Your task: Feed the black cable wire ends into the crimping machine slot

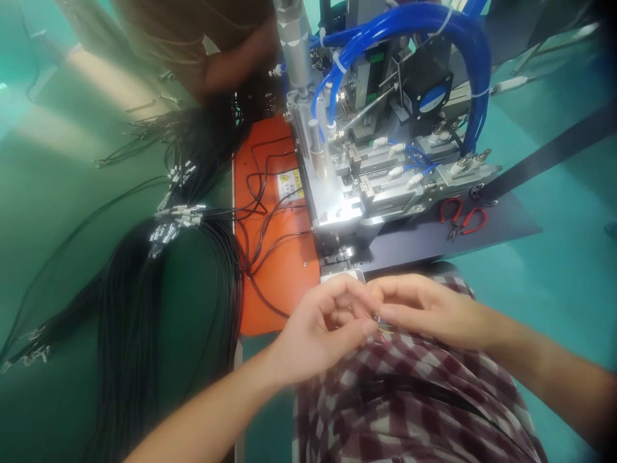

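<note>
My left hand point(315, 331) and my right hand point(427, 308) meet over my lap, just in front of the machine point(366, 167). Both have their fingers pinched together around a thin wire end point(380, 323) with small coloured strands, held between the fingertips. The wire piece is tiny and partly hidden by my fingers. My checked shirt point(405, 399) lies directly beneath the hands.
A metal machine with blue air hoses point(434, 26) stands on an orange plate point(274, 257). Bundles of black cables with metal ends point(178, 218) spread across the green table at left. Red-handled pliers point(463, 218) lie on the dark base at right. Another person's arm point(231, 61) is at the top.
</note>
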The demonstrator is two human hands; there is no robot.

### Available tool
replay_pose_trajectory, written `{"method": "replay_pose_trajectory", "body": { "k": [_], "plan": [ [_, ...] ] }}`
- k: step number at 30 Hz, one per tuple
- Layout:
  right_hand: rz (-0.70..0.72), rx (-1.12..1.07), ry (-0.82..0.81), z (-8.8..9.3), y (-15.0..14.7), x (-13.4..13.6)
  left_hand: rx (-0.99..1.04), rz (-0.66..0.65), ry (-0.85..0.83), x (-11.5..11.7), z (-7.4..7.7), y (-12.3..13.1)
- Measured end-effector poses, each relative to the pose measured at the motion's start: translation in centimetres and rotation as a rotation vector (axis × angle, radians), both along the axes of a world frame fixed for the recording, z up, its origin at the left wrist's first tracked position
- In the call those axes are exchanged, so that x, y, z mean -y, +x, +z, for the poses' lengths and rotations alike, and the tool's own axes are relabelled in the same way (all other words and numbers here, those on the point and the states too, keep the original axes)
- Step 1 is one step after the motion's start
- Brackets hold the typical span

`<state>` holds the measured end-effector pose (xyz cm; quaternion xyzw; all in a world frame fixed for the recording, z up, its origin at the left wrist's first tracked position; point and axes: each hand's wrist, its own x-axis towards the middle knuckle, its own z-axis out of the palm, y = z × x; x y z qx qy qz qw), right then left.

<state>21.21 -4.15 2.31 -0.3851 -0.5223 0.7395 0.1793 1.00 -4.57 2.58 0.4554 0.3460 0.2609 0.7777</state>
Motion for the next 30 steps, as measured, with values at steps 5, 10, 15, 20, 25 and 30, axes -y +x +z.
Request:
{"method": "replay_pose_trajectory", "body": {
  "k": [5,10,15,20,25,30],
  "plan": [
    [-0.237,0.071,0.089,-0.2,-1.4,1.9,-0.024,0.111,-0.009,0.0,0.3,0.1],
    [-0.32,0.186,0.213,0.3,-1.9,2.8,-0.11,0.189,-0.014,0.4,0.6,0.6],
    [-0.338,0.292,0.407,0.2,-2.1,3.2,-0.211,0.21,-0.013,0.7,0.0,0.8],
    [-0.382,0.331,0.519,-0.1,-2.6,3.1,-0.191,0.268,-0.07,0.8,-0.1,0.8],
    [-0.451,0.306,0.401,-0.5,-3.2,2.7,-0.191,0.344,-0.136,0.4,0.4,0.9],
    [-0.543,0.384,0.588,-0.7,-4.1,2.5,-0.189,0.363,-0.135,0.3,0.3,0.8]
  ]
}}
